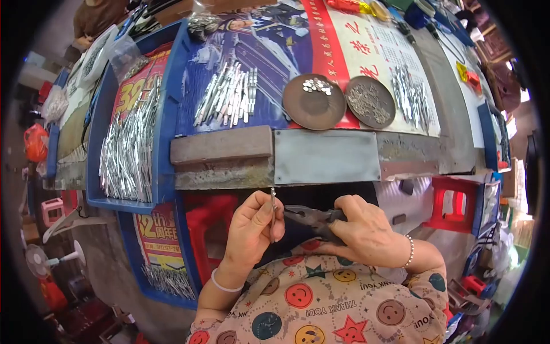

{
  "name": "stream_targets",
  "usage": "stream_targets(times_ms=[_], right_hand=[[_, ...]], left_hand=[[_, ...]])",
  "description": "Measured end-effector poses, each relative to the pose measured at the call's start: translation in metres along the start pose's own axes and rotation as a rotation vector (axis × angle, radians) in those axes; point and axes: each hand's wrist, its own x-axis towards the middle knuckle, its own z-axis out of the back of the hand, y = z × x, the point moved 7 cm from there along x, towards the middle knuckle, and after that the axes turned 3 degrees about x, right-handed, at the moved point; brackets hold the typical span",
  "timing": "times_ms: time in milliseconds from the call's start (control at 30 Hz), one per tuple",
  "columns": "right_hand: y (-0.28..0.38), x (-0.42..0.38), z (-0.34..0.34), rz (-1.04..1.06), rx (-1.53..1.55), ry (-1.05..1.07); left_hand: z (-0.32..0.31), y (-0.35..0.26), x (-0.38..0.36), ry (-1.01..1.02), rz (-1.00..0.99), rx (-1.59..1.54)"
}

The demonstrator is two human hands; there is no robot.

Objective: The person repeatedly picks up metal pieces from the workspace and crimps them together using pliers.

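Note:
My left hand [256,225] pinches a small, slim metal piece [273,199] upright between thumb and fingers, just below the bench edge. To its right, my right hand [366,228] is wrapped round dark pliers [312,218], whose jaws point left at the left fingers. Whether the jaws touch the piece cannot be made out. Beyond the hands, a brown dish [312,114] holds small shiny discs, and a second dish [371,117] holds many tiny parts. Slim metal strips [230,94] lie piled left of the dishes, and more strips [413,100] lie to their right.
A blue tray [177,92] full of metal strips stands at the left, with another blue tray [186,252] lower down. A wooden block [222,144] and a metal plate [326,156] line the bench's front edge. A red stool [447,203] is at the right. A person [97,23] is at the upper left.

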Motion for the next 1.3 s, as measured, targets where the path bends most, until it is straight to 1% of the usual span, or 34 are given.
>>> stream_targets(times_ms=[333, 400, 600, 700, 800, 900, 1000, 1100, 1133, 1200, 1233, 1300], right_hand=[[-0.012, -0.018, -0.002, 0.031, -0.013, 0.052], [-0.015, -0.018, -0.001, 0.029, -0.026, 0.061], [-0.022, -0.016, -0.001, 0.03, -0.064, 0.044], [-0.024, -0.015, -0.001, 0.041, -0.099, 0.001], [-0.026, -0.017, -0.007, 0.055, -0.196, 0.003], [-0.025, -0.015, -0.008, 0.006, -0.145, 0.098], [-0.029, -0.013, -0.012, -0.068, 0.226, 0.196], [-0.037, -0.018, -0.036, -0.159, 1.061, 0.511], [-0.038, -0.019, -0.036, -0.142, 0.925, 0.482], [-0.035, -0.023, -0.033, -0.103, 0.653, 0.419], [-0.034, -0.019, -0.022, -0.129, 0.493, 0.326], [-0.033, -0.02, -0.021, -0.083, 0.274, 0.184]], left_hand=[[-0.014, 0.009, -0.003, -0.082, 0.019, 0.163], [-0.014, 0.011, -0.001, -0.073, 0.026, 0.19], [-0.016, 0.015, 0.005, -0.093, 0.027, 0.287], [-0.016, 0.014, 0.006, -0.1, 0.027, 0.363], [-0.015, 0.014, 0.007, -0.102, 0.019, 0.422], [-0.013, 0.015, 0.008, -0.124, 0.013, 0.465], [-0.01, 0.013, 0.009, -0.121, -0.015, 0.542], [-0.014, 0.008, 0.008, -0.116, -0.062, 0.607], [-0.016, 0.006, 0.008, -0.117, -0.081, 0.627], [-0.01, 0.013, 0.008, -0.12, -0.034, 0.546], [-0.007, 0.016, 0.007, -0.118, -0.01, 0.507], [-0.003, 0.019, 0.007, -0.125, 0.02, 0.477]])
